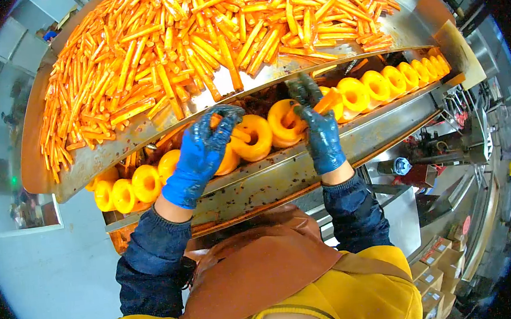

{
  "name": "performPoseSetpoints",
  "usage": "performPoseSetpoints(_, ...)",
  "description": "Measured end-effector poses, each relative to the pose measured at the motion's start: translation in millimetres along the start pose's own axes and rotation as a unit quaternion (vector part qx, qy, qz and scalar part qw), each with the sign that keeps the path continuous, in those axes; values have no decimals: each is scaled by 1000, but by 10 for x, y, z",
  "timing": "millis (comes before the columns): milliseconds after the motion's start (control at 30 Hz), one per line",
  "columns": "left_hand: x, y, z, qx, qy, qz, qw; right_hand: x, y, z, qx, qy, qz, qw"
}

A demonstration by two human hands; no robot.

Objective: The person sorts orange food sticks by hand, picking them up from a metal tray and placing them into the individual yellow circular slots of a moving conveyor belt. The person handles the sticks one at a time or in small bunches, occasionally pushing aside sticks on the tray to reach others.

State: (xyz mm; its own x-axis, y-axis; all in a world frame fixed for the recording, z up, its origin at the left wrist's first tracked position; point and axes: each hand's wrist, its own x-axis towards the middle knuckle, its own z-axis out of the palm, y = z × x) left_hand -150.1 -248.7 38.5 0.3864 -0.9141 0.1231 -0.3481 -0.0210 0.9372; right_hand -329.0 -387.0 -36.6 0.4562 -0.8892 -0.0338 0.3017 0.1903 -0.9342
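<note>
Orange sticks (209, 31) are piled loose on the sloped steel tray (413, 27) up top; directly under its front lip a row of yellow ring holders (376, 85) is run along a steel rail (280, 172). One stick (327, 101) is pinched in the right hand (321, 135), fingers closed on it, its tip angled toward the bore of the holder just left of it (284, 124). The left hand (200, 155) is curled shut around another stick (237, 134) at the neighbouring holder (255, 137); only a short orange end is seen past the glove, so how far it is seated cannot be told. Both hands are covered by blue gloves, smeared dark at the fingertips. Judged best practice: each stick should be lined up with the bore axis before being pushed, held near the tip so it is not bent, and one holder loaded per hand. Gloves look slick, so a firm pinch is advised. Cartons (438, 265) are stacked lower right.
</note>
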Motion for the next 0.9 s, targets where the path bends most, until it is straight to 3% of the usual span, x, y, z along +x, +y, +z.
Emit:
performPoseSetpoints(67, -1, -39, 84, -28, -26, -50, 998, -1, -137, 51, -11, -1, -140, 990)
performPoseSetpoints(133, -11, -106, 107, 14, -42, -57, 997, -19, -325, 61, -212, 44, -200, 956)
performPoseSetpoints(200, -15, -146, 100, 154, -54, 18, 986, -92, -429, 122, -262, 49, -200, 943)
performPoseSetpoints(233, -34, -132, 61, 109, -68, -28, 991, -145, -430, 153, -262, 43, -198, 943)
performPoseSetpoints(267, -41, -104, -5, 109, -64, -31, 992, -204, -421, 192, -212, 13, -123, 969)
performPoseSetpoints(300, -34, -67, -101, 9, -52, -50, 997, -241, -405, 247, -161, -17, -46, 986)
performPoseSetpoints(333, -22, -67, -199, -91, -38, -67, 993, -268, -364, 376, -119, -80, -84, 986)
performPoseSetpoints(367, 11, -107, -307, -135, -25, -57, 989, -282, -203, 471, -146, -82, -99, 981)
performPoseSetpoints(400, 28, -29, -397, -115, 5, -59, 992, -302, -35, 577, -172, -85, -113, 975)
performPoseSetpoints(467, 80, 16, -567, -69, 32, -41, 996, -356, -40, 957, -98, -127, -34, 986)
performPoseSetpoints(533, 128, -32, -739, -31, 51, -42, 997, -344, 97, 1064, -134, -155, -53, 977)
performPoseSetpoints(600, 190, -94, -927, 91, 44, -15, 995, -325, 65, 1055, -356, -193, -115, 907)
performPoseSetpoints(633, 224, -154, -1010, 115, 56, 48, 991, -258, 79, 1004, -363, -173, -161, 901)
performPoseSetpoints(667, 269, -201, -1089, 113, 57, 50, 991, -143, 78, 932, -321, -180, -138, 920)
performPoseSetpoints(700, 318, -202, -1148, 231, 69, 83, 967, -62, -171, 910, -295, -185, -130, 928)
performPoseSetpoints(733, 368, -191, -1189, 345, 79, 115, 928, 81, -185, 822, -275, -132, -110, 946)
performPoseSetpoints(767, 424, -140, -1192, 416, 66, 90, 903, 222, -366, 794, -359, -89, -156, 916)
performPoseSetpoints(800, 481, -137, -1163, 412, 68, 91, 904, 384, -509, 774, -471, -27, -235, 850)
performPoseSetpoints(867, 612, -120, -1051, 506, 84, 70, 856, 810, -602, 654, -605, 2, -265, 751)
performPoseSetpoints(900, 736, -144, -957, 491, 90, 53, 865, 974, -641, 701, -686, 26, -225, 692)
